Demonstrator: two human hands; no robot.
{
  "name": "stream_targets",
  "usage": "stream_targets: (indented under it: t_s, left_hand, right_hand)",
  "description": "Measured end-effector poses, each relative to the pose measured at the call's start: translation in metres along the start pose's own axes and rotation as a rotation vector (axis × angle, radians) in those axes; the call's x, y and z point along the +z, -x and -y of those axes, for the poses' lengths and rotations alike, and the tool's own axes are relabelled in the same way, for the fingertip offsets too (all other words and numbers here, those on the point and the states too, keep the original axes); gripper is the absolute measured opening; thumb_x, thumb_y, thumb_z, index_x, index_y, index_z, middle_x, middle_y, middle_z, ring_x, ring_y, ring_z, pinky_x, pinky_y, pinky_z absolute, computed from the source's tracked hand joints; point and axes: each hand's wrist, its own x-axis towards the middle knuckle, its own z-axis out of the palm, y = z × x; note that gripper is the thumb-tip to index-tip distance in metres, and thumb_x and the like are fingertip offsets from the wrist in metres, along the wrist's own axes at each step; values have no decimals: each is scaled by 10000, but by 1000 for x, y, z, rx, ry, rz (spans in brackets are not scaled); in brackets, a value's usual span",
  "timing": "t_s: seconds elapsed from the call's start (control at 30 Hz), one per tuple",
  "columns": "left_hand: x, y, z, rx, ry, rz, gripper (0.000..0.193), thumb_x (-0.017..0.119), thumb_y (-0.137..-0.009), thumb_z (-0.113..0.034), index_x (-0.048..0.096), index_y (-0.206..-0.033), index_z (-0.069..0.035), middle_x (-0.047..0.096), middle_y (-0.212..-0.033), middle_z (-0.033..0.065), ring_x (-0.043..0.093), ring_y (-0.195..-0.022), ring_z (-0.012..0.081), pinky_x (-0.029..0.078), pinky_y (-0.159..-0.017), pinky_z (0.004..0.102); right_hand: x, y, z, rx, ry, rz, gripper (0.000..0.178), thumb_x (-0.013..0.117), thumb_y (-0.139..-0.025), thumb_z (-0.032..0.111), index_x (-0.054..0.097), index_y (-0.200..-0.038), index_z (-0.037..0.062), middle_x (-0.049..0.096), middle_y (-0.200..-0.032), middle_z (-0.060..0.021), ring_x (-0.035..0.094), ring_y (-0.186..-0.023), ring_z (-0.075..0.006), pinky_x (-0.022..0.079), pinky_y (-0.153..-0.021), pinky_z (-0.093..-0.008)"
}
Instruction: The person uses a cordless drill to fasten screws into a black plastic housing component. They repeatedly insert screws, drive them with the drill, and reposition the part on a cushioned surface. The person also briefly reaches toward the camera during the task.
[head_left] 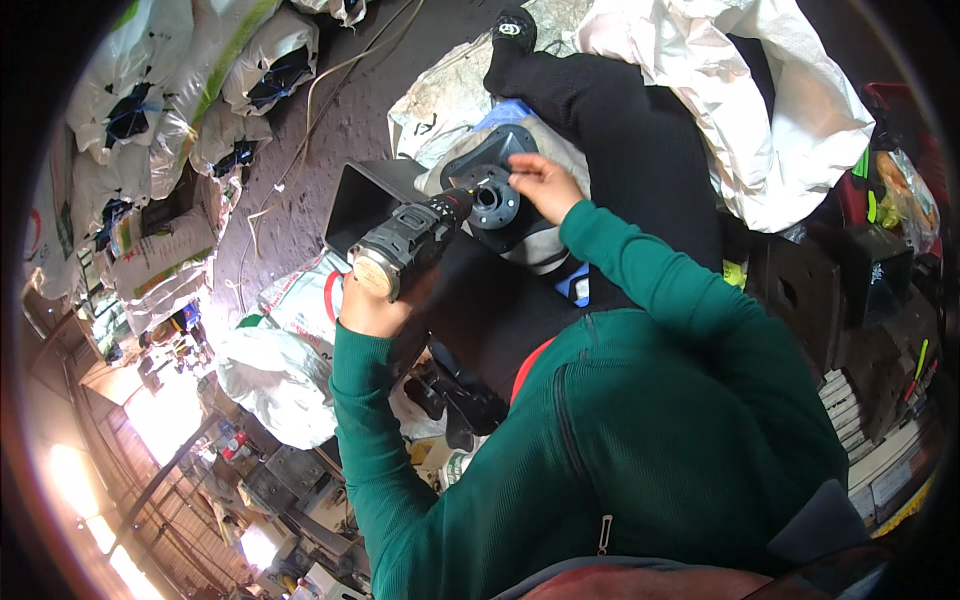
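Holding drill (405, 243) near printed bag (308, 300)

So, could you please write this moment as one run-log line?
left hand: gripping drill | drill: pointed at grey round flange | right hand: by flange, contact unclear | upper right: white sacking

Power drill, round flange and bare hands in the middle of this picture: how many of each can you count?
Power drill: 1, in the left hand
Round grey flange: 1
Bare hands: 2, the right hand by the flange
Total: 4
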Motion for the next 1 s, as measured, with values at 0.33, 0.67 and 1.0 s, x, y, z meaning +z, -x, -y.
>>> stream_targets:
  t_s: [0.33, 0.67, 1.0]
  left_hand:
    - [4, -41, 6, -142, 17, 130, 438, 755, -728, -107, 610, -1135, -40, 665, -1048, 120, 644, -963, 260, 497, -851, 341]
    - [0, -63, -8, -161, -63, 178, 517, 745, -668, -78, 573, -1154, -39, 669, -985, 143, 661, -912, 292, 514, -811, 335]
    - [9, -69, -11, -132, -44, 146, 517, 739, -672, -117, 556, -1152, -59, 675, -938, 146, 670, -881, 320, 534, -758, 343]
  right_hand:
    - [11, 4, -1, -17, 78, 7, 320, 649, -861, 89, 623, -1174, 25, 607, -849, 34, 487, -701, -31, 453, -687, -193]
    - [9, 9, 15, -43, 177, -13, 318, 663, -848, 148, 653, -1165, 126, 641, -928, -56, 554, -779, -129, 480, -744, -276]
    - [15, 3, 0, -32, 225, -5, 323, 643, -858, 98, 633, -1181, 96, 626, -955, -66, 596, -807, -122, 487, -738, -261]
